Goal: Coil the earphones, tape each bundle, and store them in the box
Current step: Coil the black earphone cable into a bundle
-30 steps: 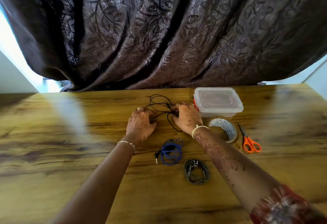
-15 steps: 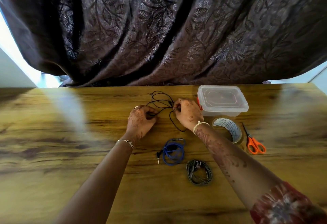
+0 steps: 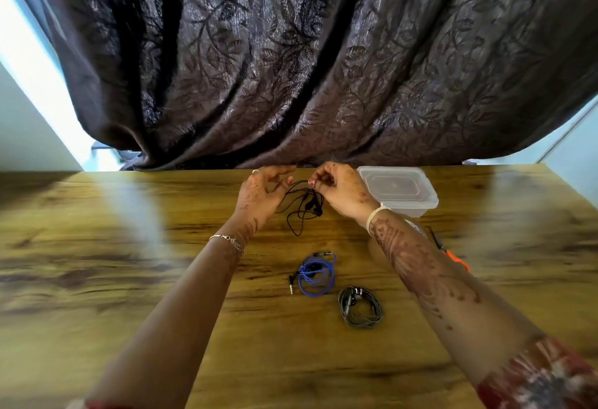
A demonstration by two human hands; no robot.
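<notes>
Loose black earphones [image 3: 304,209], far centre above tabletop [image 3: 129,279]: cable pinched by fingers of left hand [image 3: 262,196] and right hand [image 3: 344,193]. Nearer: blue coil [image 3: 317,275], grey coil [image 3: 359,307]. Far right: box [image 3: 401,189], lidded.

Wooden table [image 3: 129,279] w/ dark grain fills the lower half, blurred twd both sides. Dark brown curtain [image 3: 323,69], shiny leaf pattern, hangs in deep folds behind table's far edge, hem down at that edge. Pale wall [image 3: 26,137] beyond table's far-left corner, w/ a bright daylight strip [image 3: 32,62] above it. Orange-handled scissors [image 3: 453,258] lie on table's right part, blades twd far edge, partly hidden.
</notes>
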